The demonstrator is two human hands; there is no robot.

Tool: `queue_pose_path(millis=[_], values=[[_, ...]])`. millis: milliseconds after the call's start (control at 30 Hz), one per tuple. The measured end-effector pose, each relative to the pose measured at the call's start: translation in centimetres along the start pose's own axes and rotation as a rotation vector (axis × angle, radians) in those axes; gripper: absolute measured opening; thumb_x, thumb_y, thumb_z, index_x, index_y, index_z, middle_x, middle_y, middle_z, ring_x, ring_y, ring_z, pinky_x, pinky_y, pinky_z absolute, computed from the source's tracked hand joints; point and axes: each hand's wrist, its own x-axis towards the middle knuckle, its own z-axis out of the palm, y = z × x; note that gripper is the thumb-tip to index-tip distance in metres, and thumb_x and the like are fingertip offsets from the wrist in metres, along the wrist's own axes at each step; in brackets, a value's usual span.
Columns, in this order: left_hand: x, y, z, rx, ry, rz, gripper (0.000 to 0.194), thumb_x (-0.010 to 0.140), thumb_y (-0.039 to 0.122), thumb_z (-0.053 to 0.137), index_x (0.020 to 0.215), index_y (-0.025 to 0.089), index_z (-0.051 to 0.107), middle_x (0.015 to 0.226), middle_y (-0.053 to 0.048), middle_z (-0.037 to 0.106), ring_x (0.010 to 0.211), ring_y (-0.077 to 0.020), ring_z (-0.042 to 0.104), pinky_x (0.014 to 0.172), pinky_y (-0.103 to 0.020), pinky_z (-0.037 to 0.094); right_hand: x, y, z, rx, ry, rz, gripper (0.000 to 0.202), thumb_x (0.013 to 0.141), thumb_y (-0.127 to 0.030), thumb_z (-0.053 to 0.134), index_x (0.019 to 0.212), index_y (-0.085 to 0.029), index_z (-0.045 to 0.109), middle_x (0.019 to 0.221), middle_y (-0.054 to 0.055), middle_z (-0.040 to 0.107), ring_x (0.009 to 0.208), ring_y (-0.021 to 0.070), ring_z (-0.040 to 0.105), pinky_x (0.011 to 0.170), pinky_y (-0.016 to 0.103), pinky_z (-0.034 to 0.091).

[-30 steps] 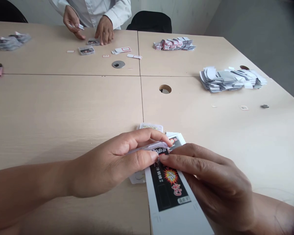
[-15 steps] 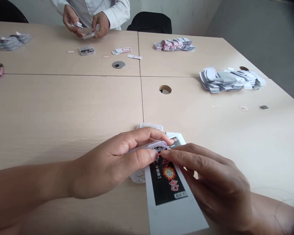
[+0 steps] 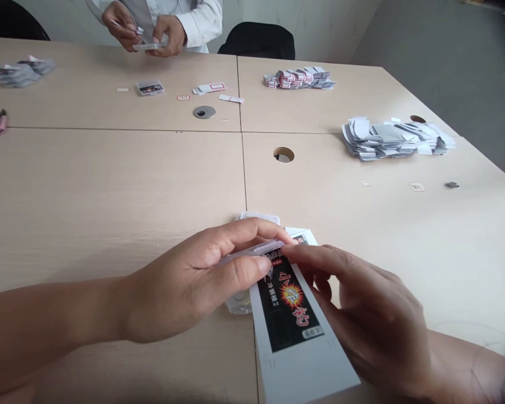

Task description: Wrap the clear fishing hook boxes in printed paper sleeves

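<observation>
My left hand (image 3: pixel 210 280) is closed round a clear plastic box (image 3: pixel 252 249), its thumb lying over the end of a printed card (image 3: pixel 294 297). The card is white with a black panel, an orange-yellow burst and red-and-white characters, and it slopes down towards me. From the right, my right hand (image 3: pixel 362 303) grips the card's upper part, index fingertip on the printed face by the box edge. That hand's thumb is mostly hidden. Beneath my hands are another clear box (image 3: pixel 239 303) and a second printed card (image 3: pixel 301 239), both partly covered.
Across the table (image 3: pixel 109 185) a person in white sleeves (image 3: pixel 200 25) handles a small clear box (image 3: pixel 149 46). Piles of folded white cards (image 3: pixel 398 139) and red-edged cards (image 3: pixel 298 78) lie on the right. Bagged packs (image 3: pixel 19 73) sit far left. A round hole (image 3: pixel 284 155) opens mid-table.
My right index finger has slid up the card towards the box edge, uncovering more of the print. The card has tilted slightly. Opposite, the person's hands have drawn closer together.
</observation>
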Motion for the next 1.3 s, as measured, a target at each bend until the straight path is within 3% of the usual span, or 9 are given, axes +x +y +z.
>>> queue_pose_path(millis=[233,500,700,867,967,1033,1133,1200,1300], values=[[0.0,0.3,0.0,-0.063,0.014,-0.037,0.026,0.108,0.025,0.048,0.129,0.030,0.062,0.123,0.004,0.067,0.114,-0.0121,0.062,0.098,-0.020,0.047,-0.4,0.0,0.0,0.103,0.006,0.075,0.028,0.095,-0.012,0.059,0.120,-0.024,0.056,0.084,-0.004,0.073,0.068,0.0077,0.066,0.060,0.016,0.055],[0.2,-0.2,-0.1,-0.138,0.012,-0.078,0.023,0.105,0.033,0.053,0.125,0.028,0.063,0.128,0.001,0.067,0.115,-0.0175,0.062,0.099,-0.024,0.048,0.2,-0.2,-0.2,0.052,-0.005,0.030,0.020,0.093,-0.008,0.059,0.106,-0.023,0.061,0.077,-0.004,0.073,0.062,0.0073,0.065,0.062,0.015,0.056],[0.2,-0.7,-0.4,-0.204,0.078,-0.113,0.030,0.102,0.049,0.051,0.119,0.032,0.069,0.132,0.002,0.067,0.132,-0.0252,0.054,0.114,-0.034,0.038,0.4,-0.1,-0.1,0.038,0.008,-0.038,0.020,0.092,-0.004,0.058,0.105,-0.018,0.065,0.083,0.000,0.076,0.068,0.0082,0.069,0.067,0.016,0.057],[0.2,-0.8,-0.4,-0.171,0.090,-0.106,0.033,0.103,0.049,0.047,0.118,0.032,0.071,0.137,0.003,0.065,0.138,-0.0252,0.050,0.116,-0.033,0.036,0.5,-0.2,-0.2,0.043,0.002,-0.041,0.023,0.092,-0.005,0.057,0.107,-0.022,0.064,0.082,0.001,0.076,0.065,0.0115,0.070,0.063,0.022,0.059],[0.2,-0.9,-0.4,-0.175,0.094,-0.108,0.035,0.104,0.049,0.045,0.119,0.032,0.071,0.138,0.002,0.064,0.140,-0.0258,0.047,0.111,-0.031,0.042,0.5,-0.2,-0.4,0.037,-0.002,-0.026,0.022,0.093,-0.006,0.056,0.106,-0.022,0.064,0.079,0.001,0.076,0.062,0.0123,0.068,0.059,0.023,0.058],[0.2,-1.0,-0.4,-0.209,0.071,-0.120,0.036,0.104,0.049,0.043,0.121,0.033,0.070,0.134,0.001,0.067,0.134,-0.0254,0.053,0.102,-0.029,0.047,0.5,-0.3,-0.4,0.037,-0.003,-0.021,0.021,0.092,-0.006,0.056,0.106,-0.021,0.064,0.077,0.001,0.075,0.060,0.0113,0.067,0.059,0.022,0.058],[0.1,-1.2,-0.4,-0.311,0.004,-0.161,0.035,0.105,0.047,0.042,0.126,0.034,0.067,0.119,-0.001,0.071,0.108,-0.0218,0.066,0.087,-0.028,0.051,0.5,-0.3,-0.4,0.043,-0.002,-0.028,0.023,0.091,-0.006,0.056,0.107,-0.020,0.064,0.078,0.001,0.075,0.061,0.0105,0.067,0.059,0.021,0.057],[0.1,-1.3,-0.5,-0.389,-0.041,-0.185,0.034,0.104,0.045,0.043,0.127,0.033,0.065,0.110,-0.001,0.071,0.092,-0.0189,0.067,0.079,-0.027,0.051,0.4,-0.2,-0.4,0.039,-0.003,-0.033,0.023,0.092,-0.005,0.056,0.107,-0.021,0.064,0.080,0.001,0.075,0.063,0.0111,0.068,0.059,0.021,0.057],[0.2,-1.3,-0.5,-0.489,-0.069,-0.195,0.029,0.100,0.043,0.052,0.122,0.030,0.066,0.102,0.001,0.070,0.087,-0.0167,0.064,0.079,-0.026,0.049,0.3,0.0,-0.2,0.029,-0.010,-0.035,0.023,0.093,-0.006,0.056,0.107,-0.022,0.063,0.083,0.002,0.075,0.065,0.0120,0.068,0.060,0.023,0.056]])
